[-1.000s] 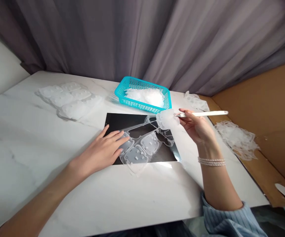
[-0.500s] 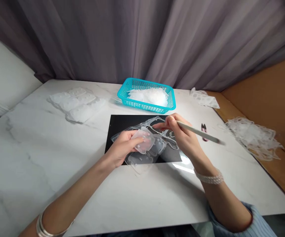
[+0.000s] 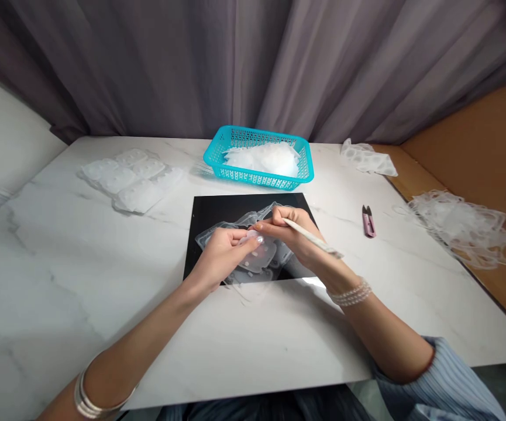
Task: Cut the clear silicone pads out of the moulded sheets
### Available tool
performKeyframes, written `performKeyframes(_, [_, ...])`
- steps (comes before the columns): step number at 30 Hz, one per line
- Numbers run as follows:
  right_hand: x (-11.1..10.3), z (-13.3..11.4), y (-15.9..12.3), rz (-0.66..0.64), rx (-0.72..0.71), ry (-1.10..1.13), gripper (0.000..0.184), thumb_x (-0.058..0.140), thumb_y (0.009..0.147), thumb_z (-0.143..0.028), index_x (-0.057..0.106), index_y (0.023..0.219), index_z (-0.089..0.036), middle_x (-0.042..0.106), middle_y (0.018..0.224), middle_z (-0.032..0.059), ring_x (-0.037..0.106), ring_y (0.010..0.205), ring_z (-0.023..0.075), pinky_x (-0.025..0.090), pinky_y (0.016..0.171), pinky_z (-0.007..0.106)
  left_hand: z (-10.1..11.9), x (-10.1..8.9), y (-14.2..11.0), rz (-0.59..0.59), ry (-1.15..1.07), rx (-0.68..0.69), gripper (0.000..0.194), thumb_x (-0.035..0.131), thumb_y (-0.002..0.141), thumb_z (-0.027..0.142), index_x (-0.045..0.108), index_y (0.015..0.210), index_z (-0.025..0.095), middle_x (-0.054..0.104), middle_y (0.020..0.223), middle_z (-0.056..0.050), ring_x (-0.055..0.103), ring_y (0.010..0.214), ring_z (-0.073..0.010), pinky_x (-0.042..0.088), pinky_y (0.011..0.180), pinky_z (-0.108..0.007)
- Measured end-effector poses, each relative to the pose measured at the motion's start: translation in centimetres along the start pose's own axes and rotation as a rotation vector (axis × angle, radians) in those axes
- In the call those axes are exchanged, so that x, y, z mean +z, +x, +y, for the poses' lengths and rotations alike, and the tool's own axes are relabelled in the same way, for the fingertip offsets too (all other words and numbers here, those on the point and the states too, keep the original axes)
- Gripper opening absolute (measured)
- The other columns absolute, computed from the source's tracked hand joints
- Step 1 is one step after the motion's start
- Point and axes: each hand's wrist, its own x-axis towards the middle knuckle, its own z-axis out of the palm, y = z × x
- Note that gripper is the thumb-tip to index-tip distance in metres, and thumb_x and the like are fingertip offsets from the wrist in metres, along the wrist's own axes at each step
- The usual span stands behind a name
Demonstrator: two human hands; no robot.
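My left hand (image 3: 218, 252) is closed, pinching a small translucent, rounded plastic piece (image 3: 260, 257) with raised dots between thumb and fingers. My right hand (image 3: 302, 235) grips a slim pale pen-shaped tool (image 3: 315, 238), whose rear end points toward my wrist. Its tip is hidden among the fingers at the top edge of the piece, and both hands' fingertips meet there. Beneath them, a larger clear sheet of moulded plastic (image 3: 211, 232) lies on a black mat (image 3: 209, 209), partly covered by my hands.
A turquoise basket (image 3: 259, 176) of white translucent pieces stands behind the mat. Stacked moulded sheets (image 3: 127, 178) lie at left. Pink-handled thread snips (image 3: 368, 222) rest at right, near a heap of clear cut-out frames (image 3: 463, 225). Another translucent sheet (image 3: 369, 159) lies at back right.
My right hand has moved left and inward, bringing the tool from beside the piece to its top edge. My left hand still holds the piece. The view has shifted slightly.
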Motion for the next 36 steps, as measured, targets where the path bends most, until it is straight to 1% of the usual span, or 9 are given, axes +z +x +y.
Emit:
performKeyframes(5, [-0.6,1.3,-0.2,0.200,-0.141,-0.380,0.042,0.065,0.076,-0.031,0.029,0.056,-0.021,0.044,0.057,-0.0034,0.047,0.060,0.0121,0.033,0.055,0.025,-0.6,0.0,0.1,0.158,-0.013,0.032,0.023,0.074,0.075,0.038,0.077,0.075,0.016,0.075,0.076,-0.007,0.069,0.073,-0.0210,0.052,0.068,-0.029])
performKeyframes(10, [-4.2,2.6,0.7,0.397,-0.172,-0.382,0.035,0.063,0.075,-0.027,0.034,0.058,-0.022,0.056,0.061,-0.0002,0.063,0.069,0.0180,0.042,0.060,0.027,0.3,-1.6,0.1,0.381,-0.237,0.103,0.026,0.080,0.070,0.033,0.077,0.088,0.014,0.076,0.085,-0.006,0.070,0.081,-0.0184,0.054,0.078,-0.027])
performKeyframes(13, [-5.4,2.4,1.0,0.435,-0.162,-0.453,0.037,0.067,0.076,-0.028,0.035,0.058,-0.023,0.056,0.060,0.0001,0.066,0.070,0.0207,0.042,0.060,0.028,0.8,-2.3,0.1,0.342,-0.332,0.109,0.025,0.079,0.072,0.030,0.076,0.091,0.014,0.076,0.088,-0.006,0.070,0.085,-0.0172,0.054,0.081,-0.026])
performKeyframes(17, [-4.3,1.0,0.3,0.516,-0.255,-0.572,0.038,0.067,0.081,-0.034,0.038,0.058,-0.023,0.065,0.071,0.0050,0.067,0.087,0.0268,0.046,0.070,0.034,0.9,-2.2,-0.2,0.169,-0.402,0.066,0.021,0.074,0.077,0.027,0.076,0.094,0.014,0.076,0.095,-0.007,0.071,0.092,-0.0191,0.054,0.086,-0.028])
performKeyframes(20, [-2.5,-0.2,-0.7,0.406,-0.231,-0.387,0.038,0.068,0.083,-0.036,0.038,0.062,-0.023,0.072,0.087,0.0079,0.066,0.097,0.0268,0.047,0.077,0.035,1.0,-1.9,-0.4,0.098,-0.416,0.054,0.023,0.071,0.080,0.027,0.076,0.098,0.014,0.076,0.099,-0.009,0.070,0.097,-0.0229,0.054,0.087,-0.031])
performKeyframes(23, [-1.1,-0.5,-1.3,0.136,-0.084,-0.108,0.043,0.072,0.079,-0.039,0.036,0.063,-0.022,0.073,0.090,0.0061,0.066,0.089,0.0215,0.049,0.077,0.033,1.3,-1.8,-0.6,0.067,-0.419,0.048,0.023,0.068,0.080,0.024,0.076,0.098,0.012,0.076,0.101,-0.011,0.070,0.099,-0.0255,0.054,0.084,-0.032])
performKeyframes(25, [-0.6,-0.3,-1.4,0.055,-0.035,0.008,0.047,0.076,0.075,-0.038,0.034,0.062,-0.022,0.072,0.087,0.0046,0.065,0.082,0.0185,0.049,0.074,0.031,1.5,-1.7,-0.8,0.071,-0.422,0.041,0.023,0.066,0.080,0.022,0.076,0.098,0.011,0.076,0.100,-0.010,0.070,0.097,-0.0253,0.055,0.082,-0.031])
performKeyframes(30, [-0.4,0.2,-1.3,0.094,-0.026,0.101,0.051,0.080,0.072,-0.031,0.031,0.059,-0.022,0.069,0.075,0.0015,0.063,0.073,0.0154,0.048,0.068,0.028,1.7,-1.6,-1.0,0.053,-0.460,-0.013,0.028,0.060,0.082,0.021,0.075,0.103,0.010,0.076,0.098,-0.009,0.070,0.094,-0.0240,0.055,0.080,-0.031])
performKeyframes(36, [-0.3,0.1,-1.4,0.110,-0.007,0.116,0.052,0.080,0.071,-0.032,0.030,0.058,-0.022,0.069,0.074,0.0013,0.063,0.069,0.0153,0.051,0.065,0.029,1.9,-1.7,-1.1,0.008,-0.478,-0.033,0.030,0.058,0.083,0.025,0.073,0.105,0.011,0.076,0.102,-0.010,0.069,0.100,-0.0266,0.054,0.083,-0.034])
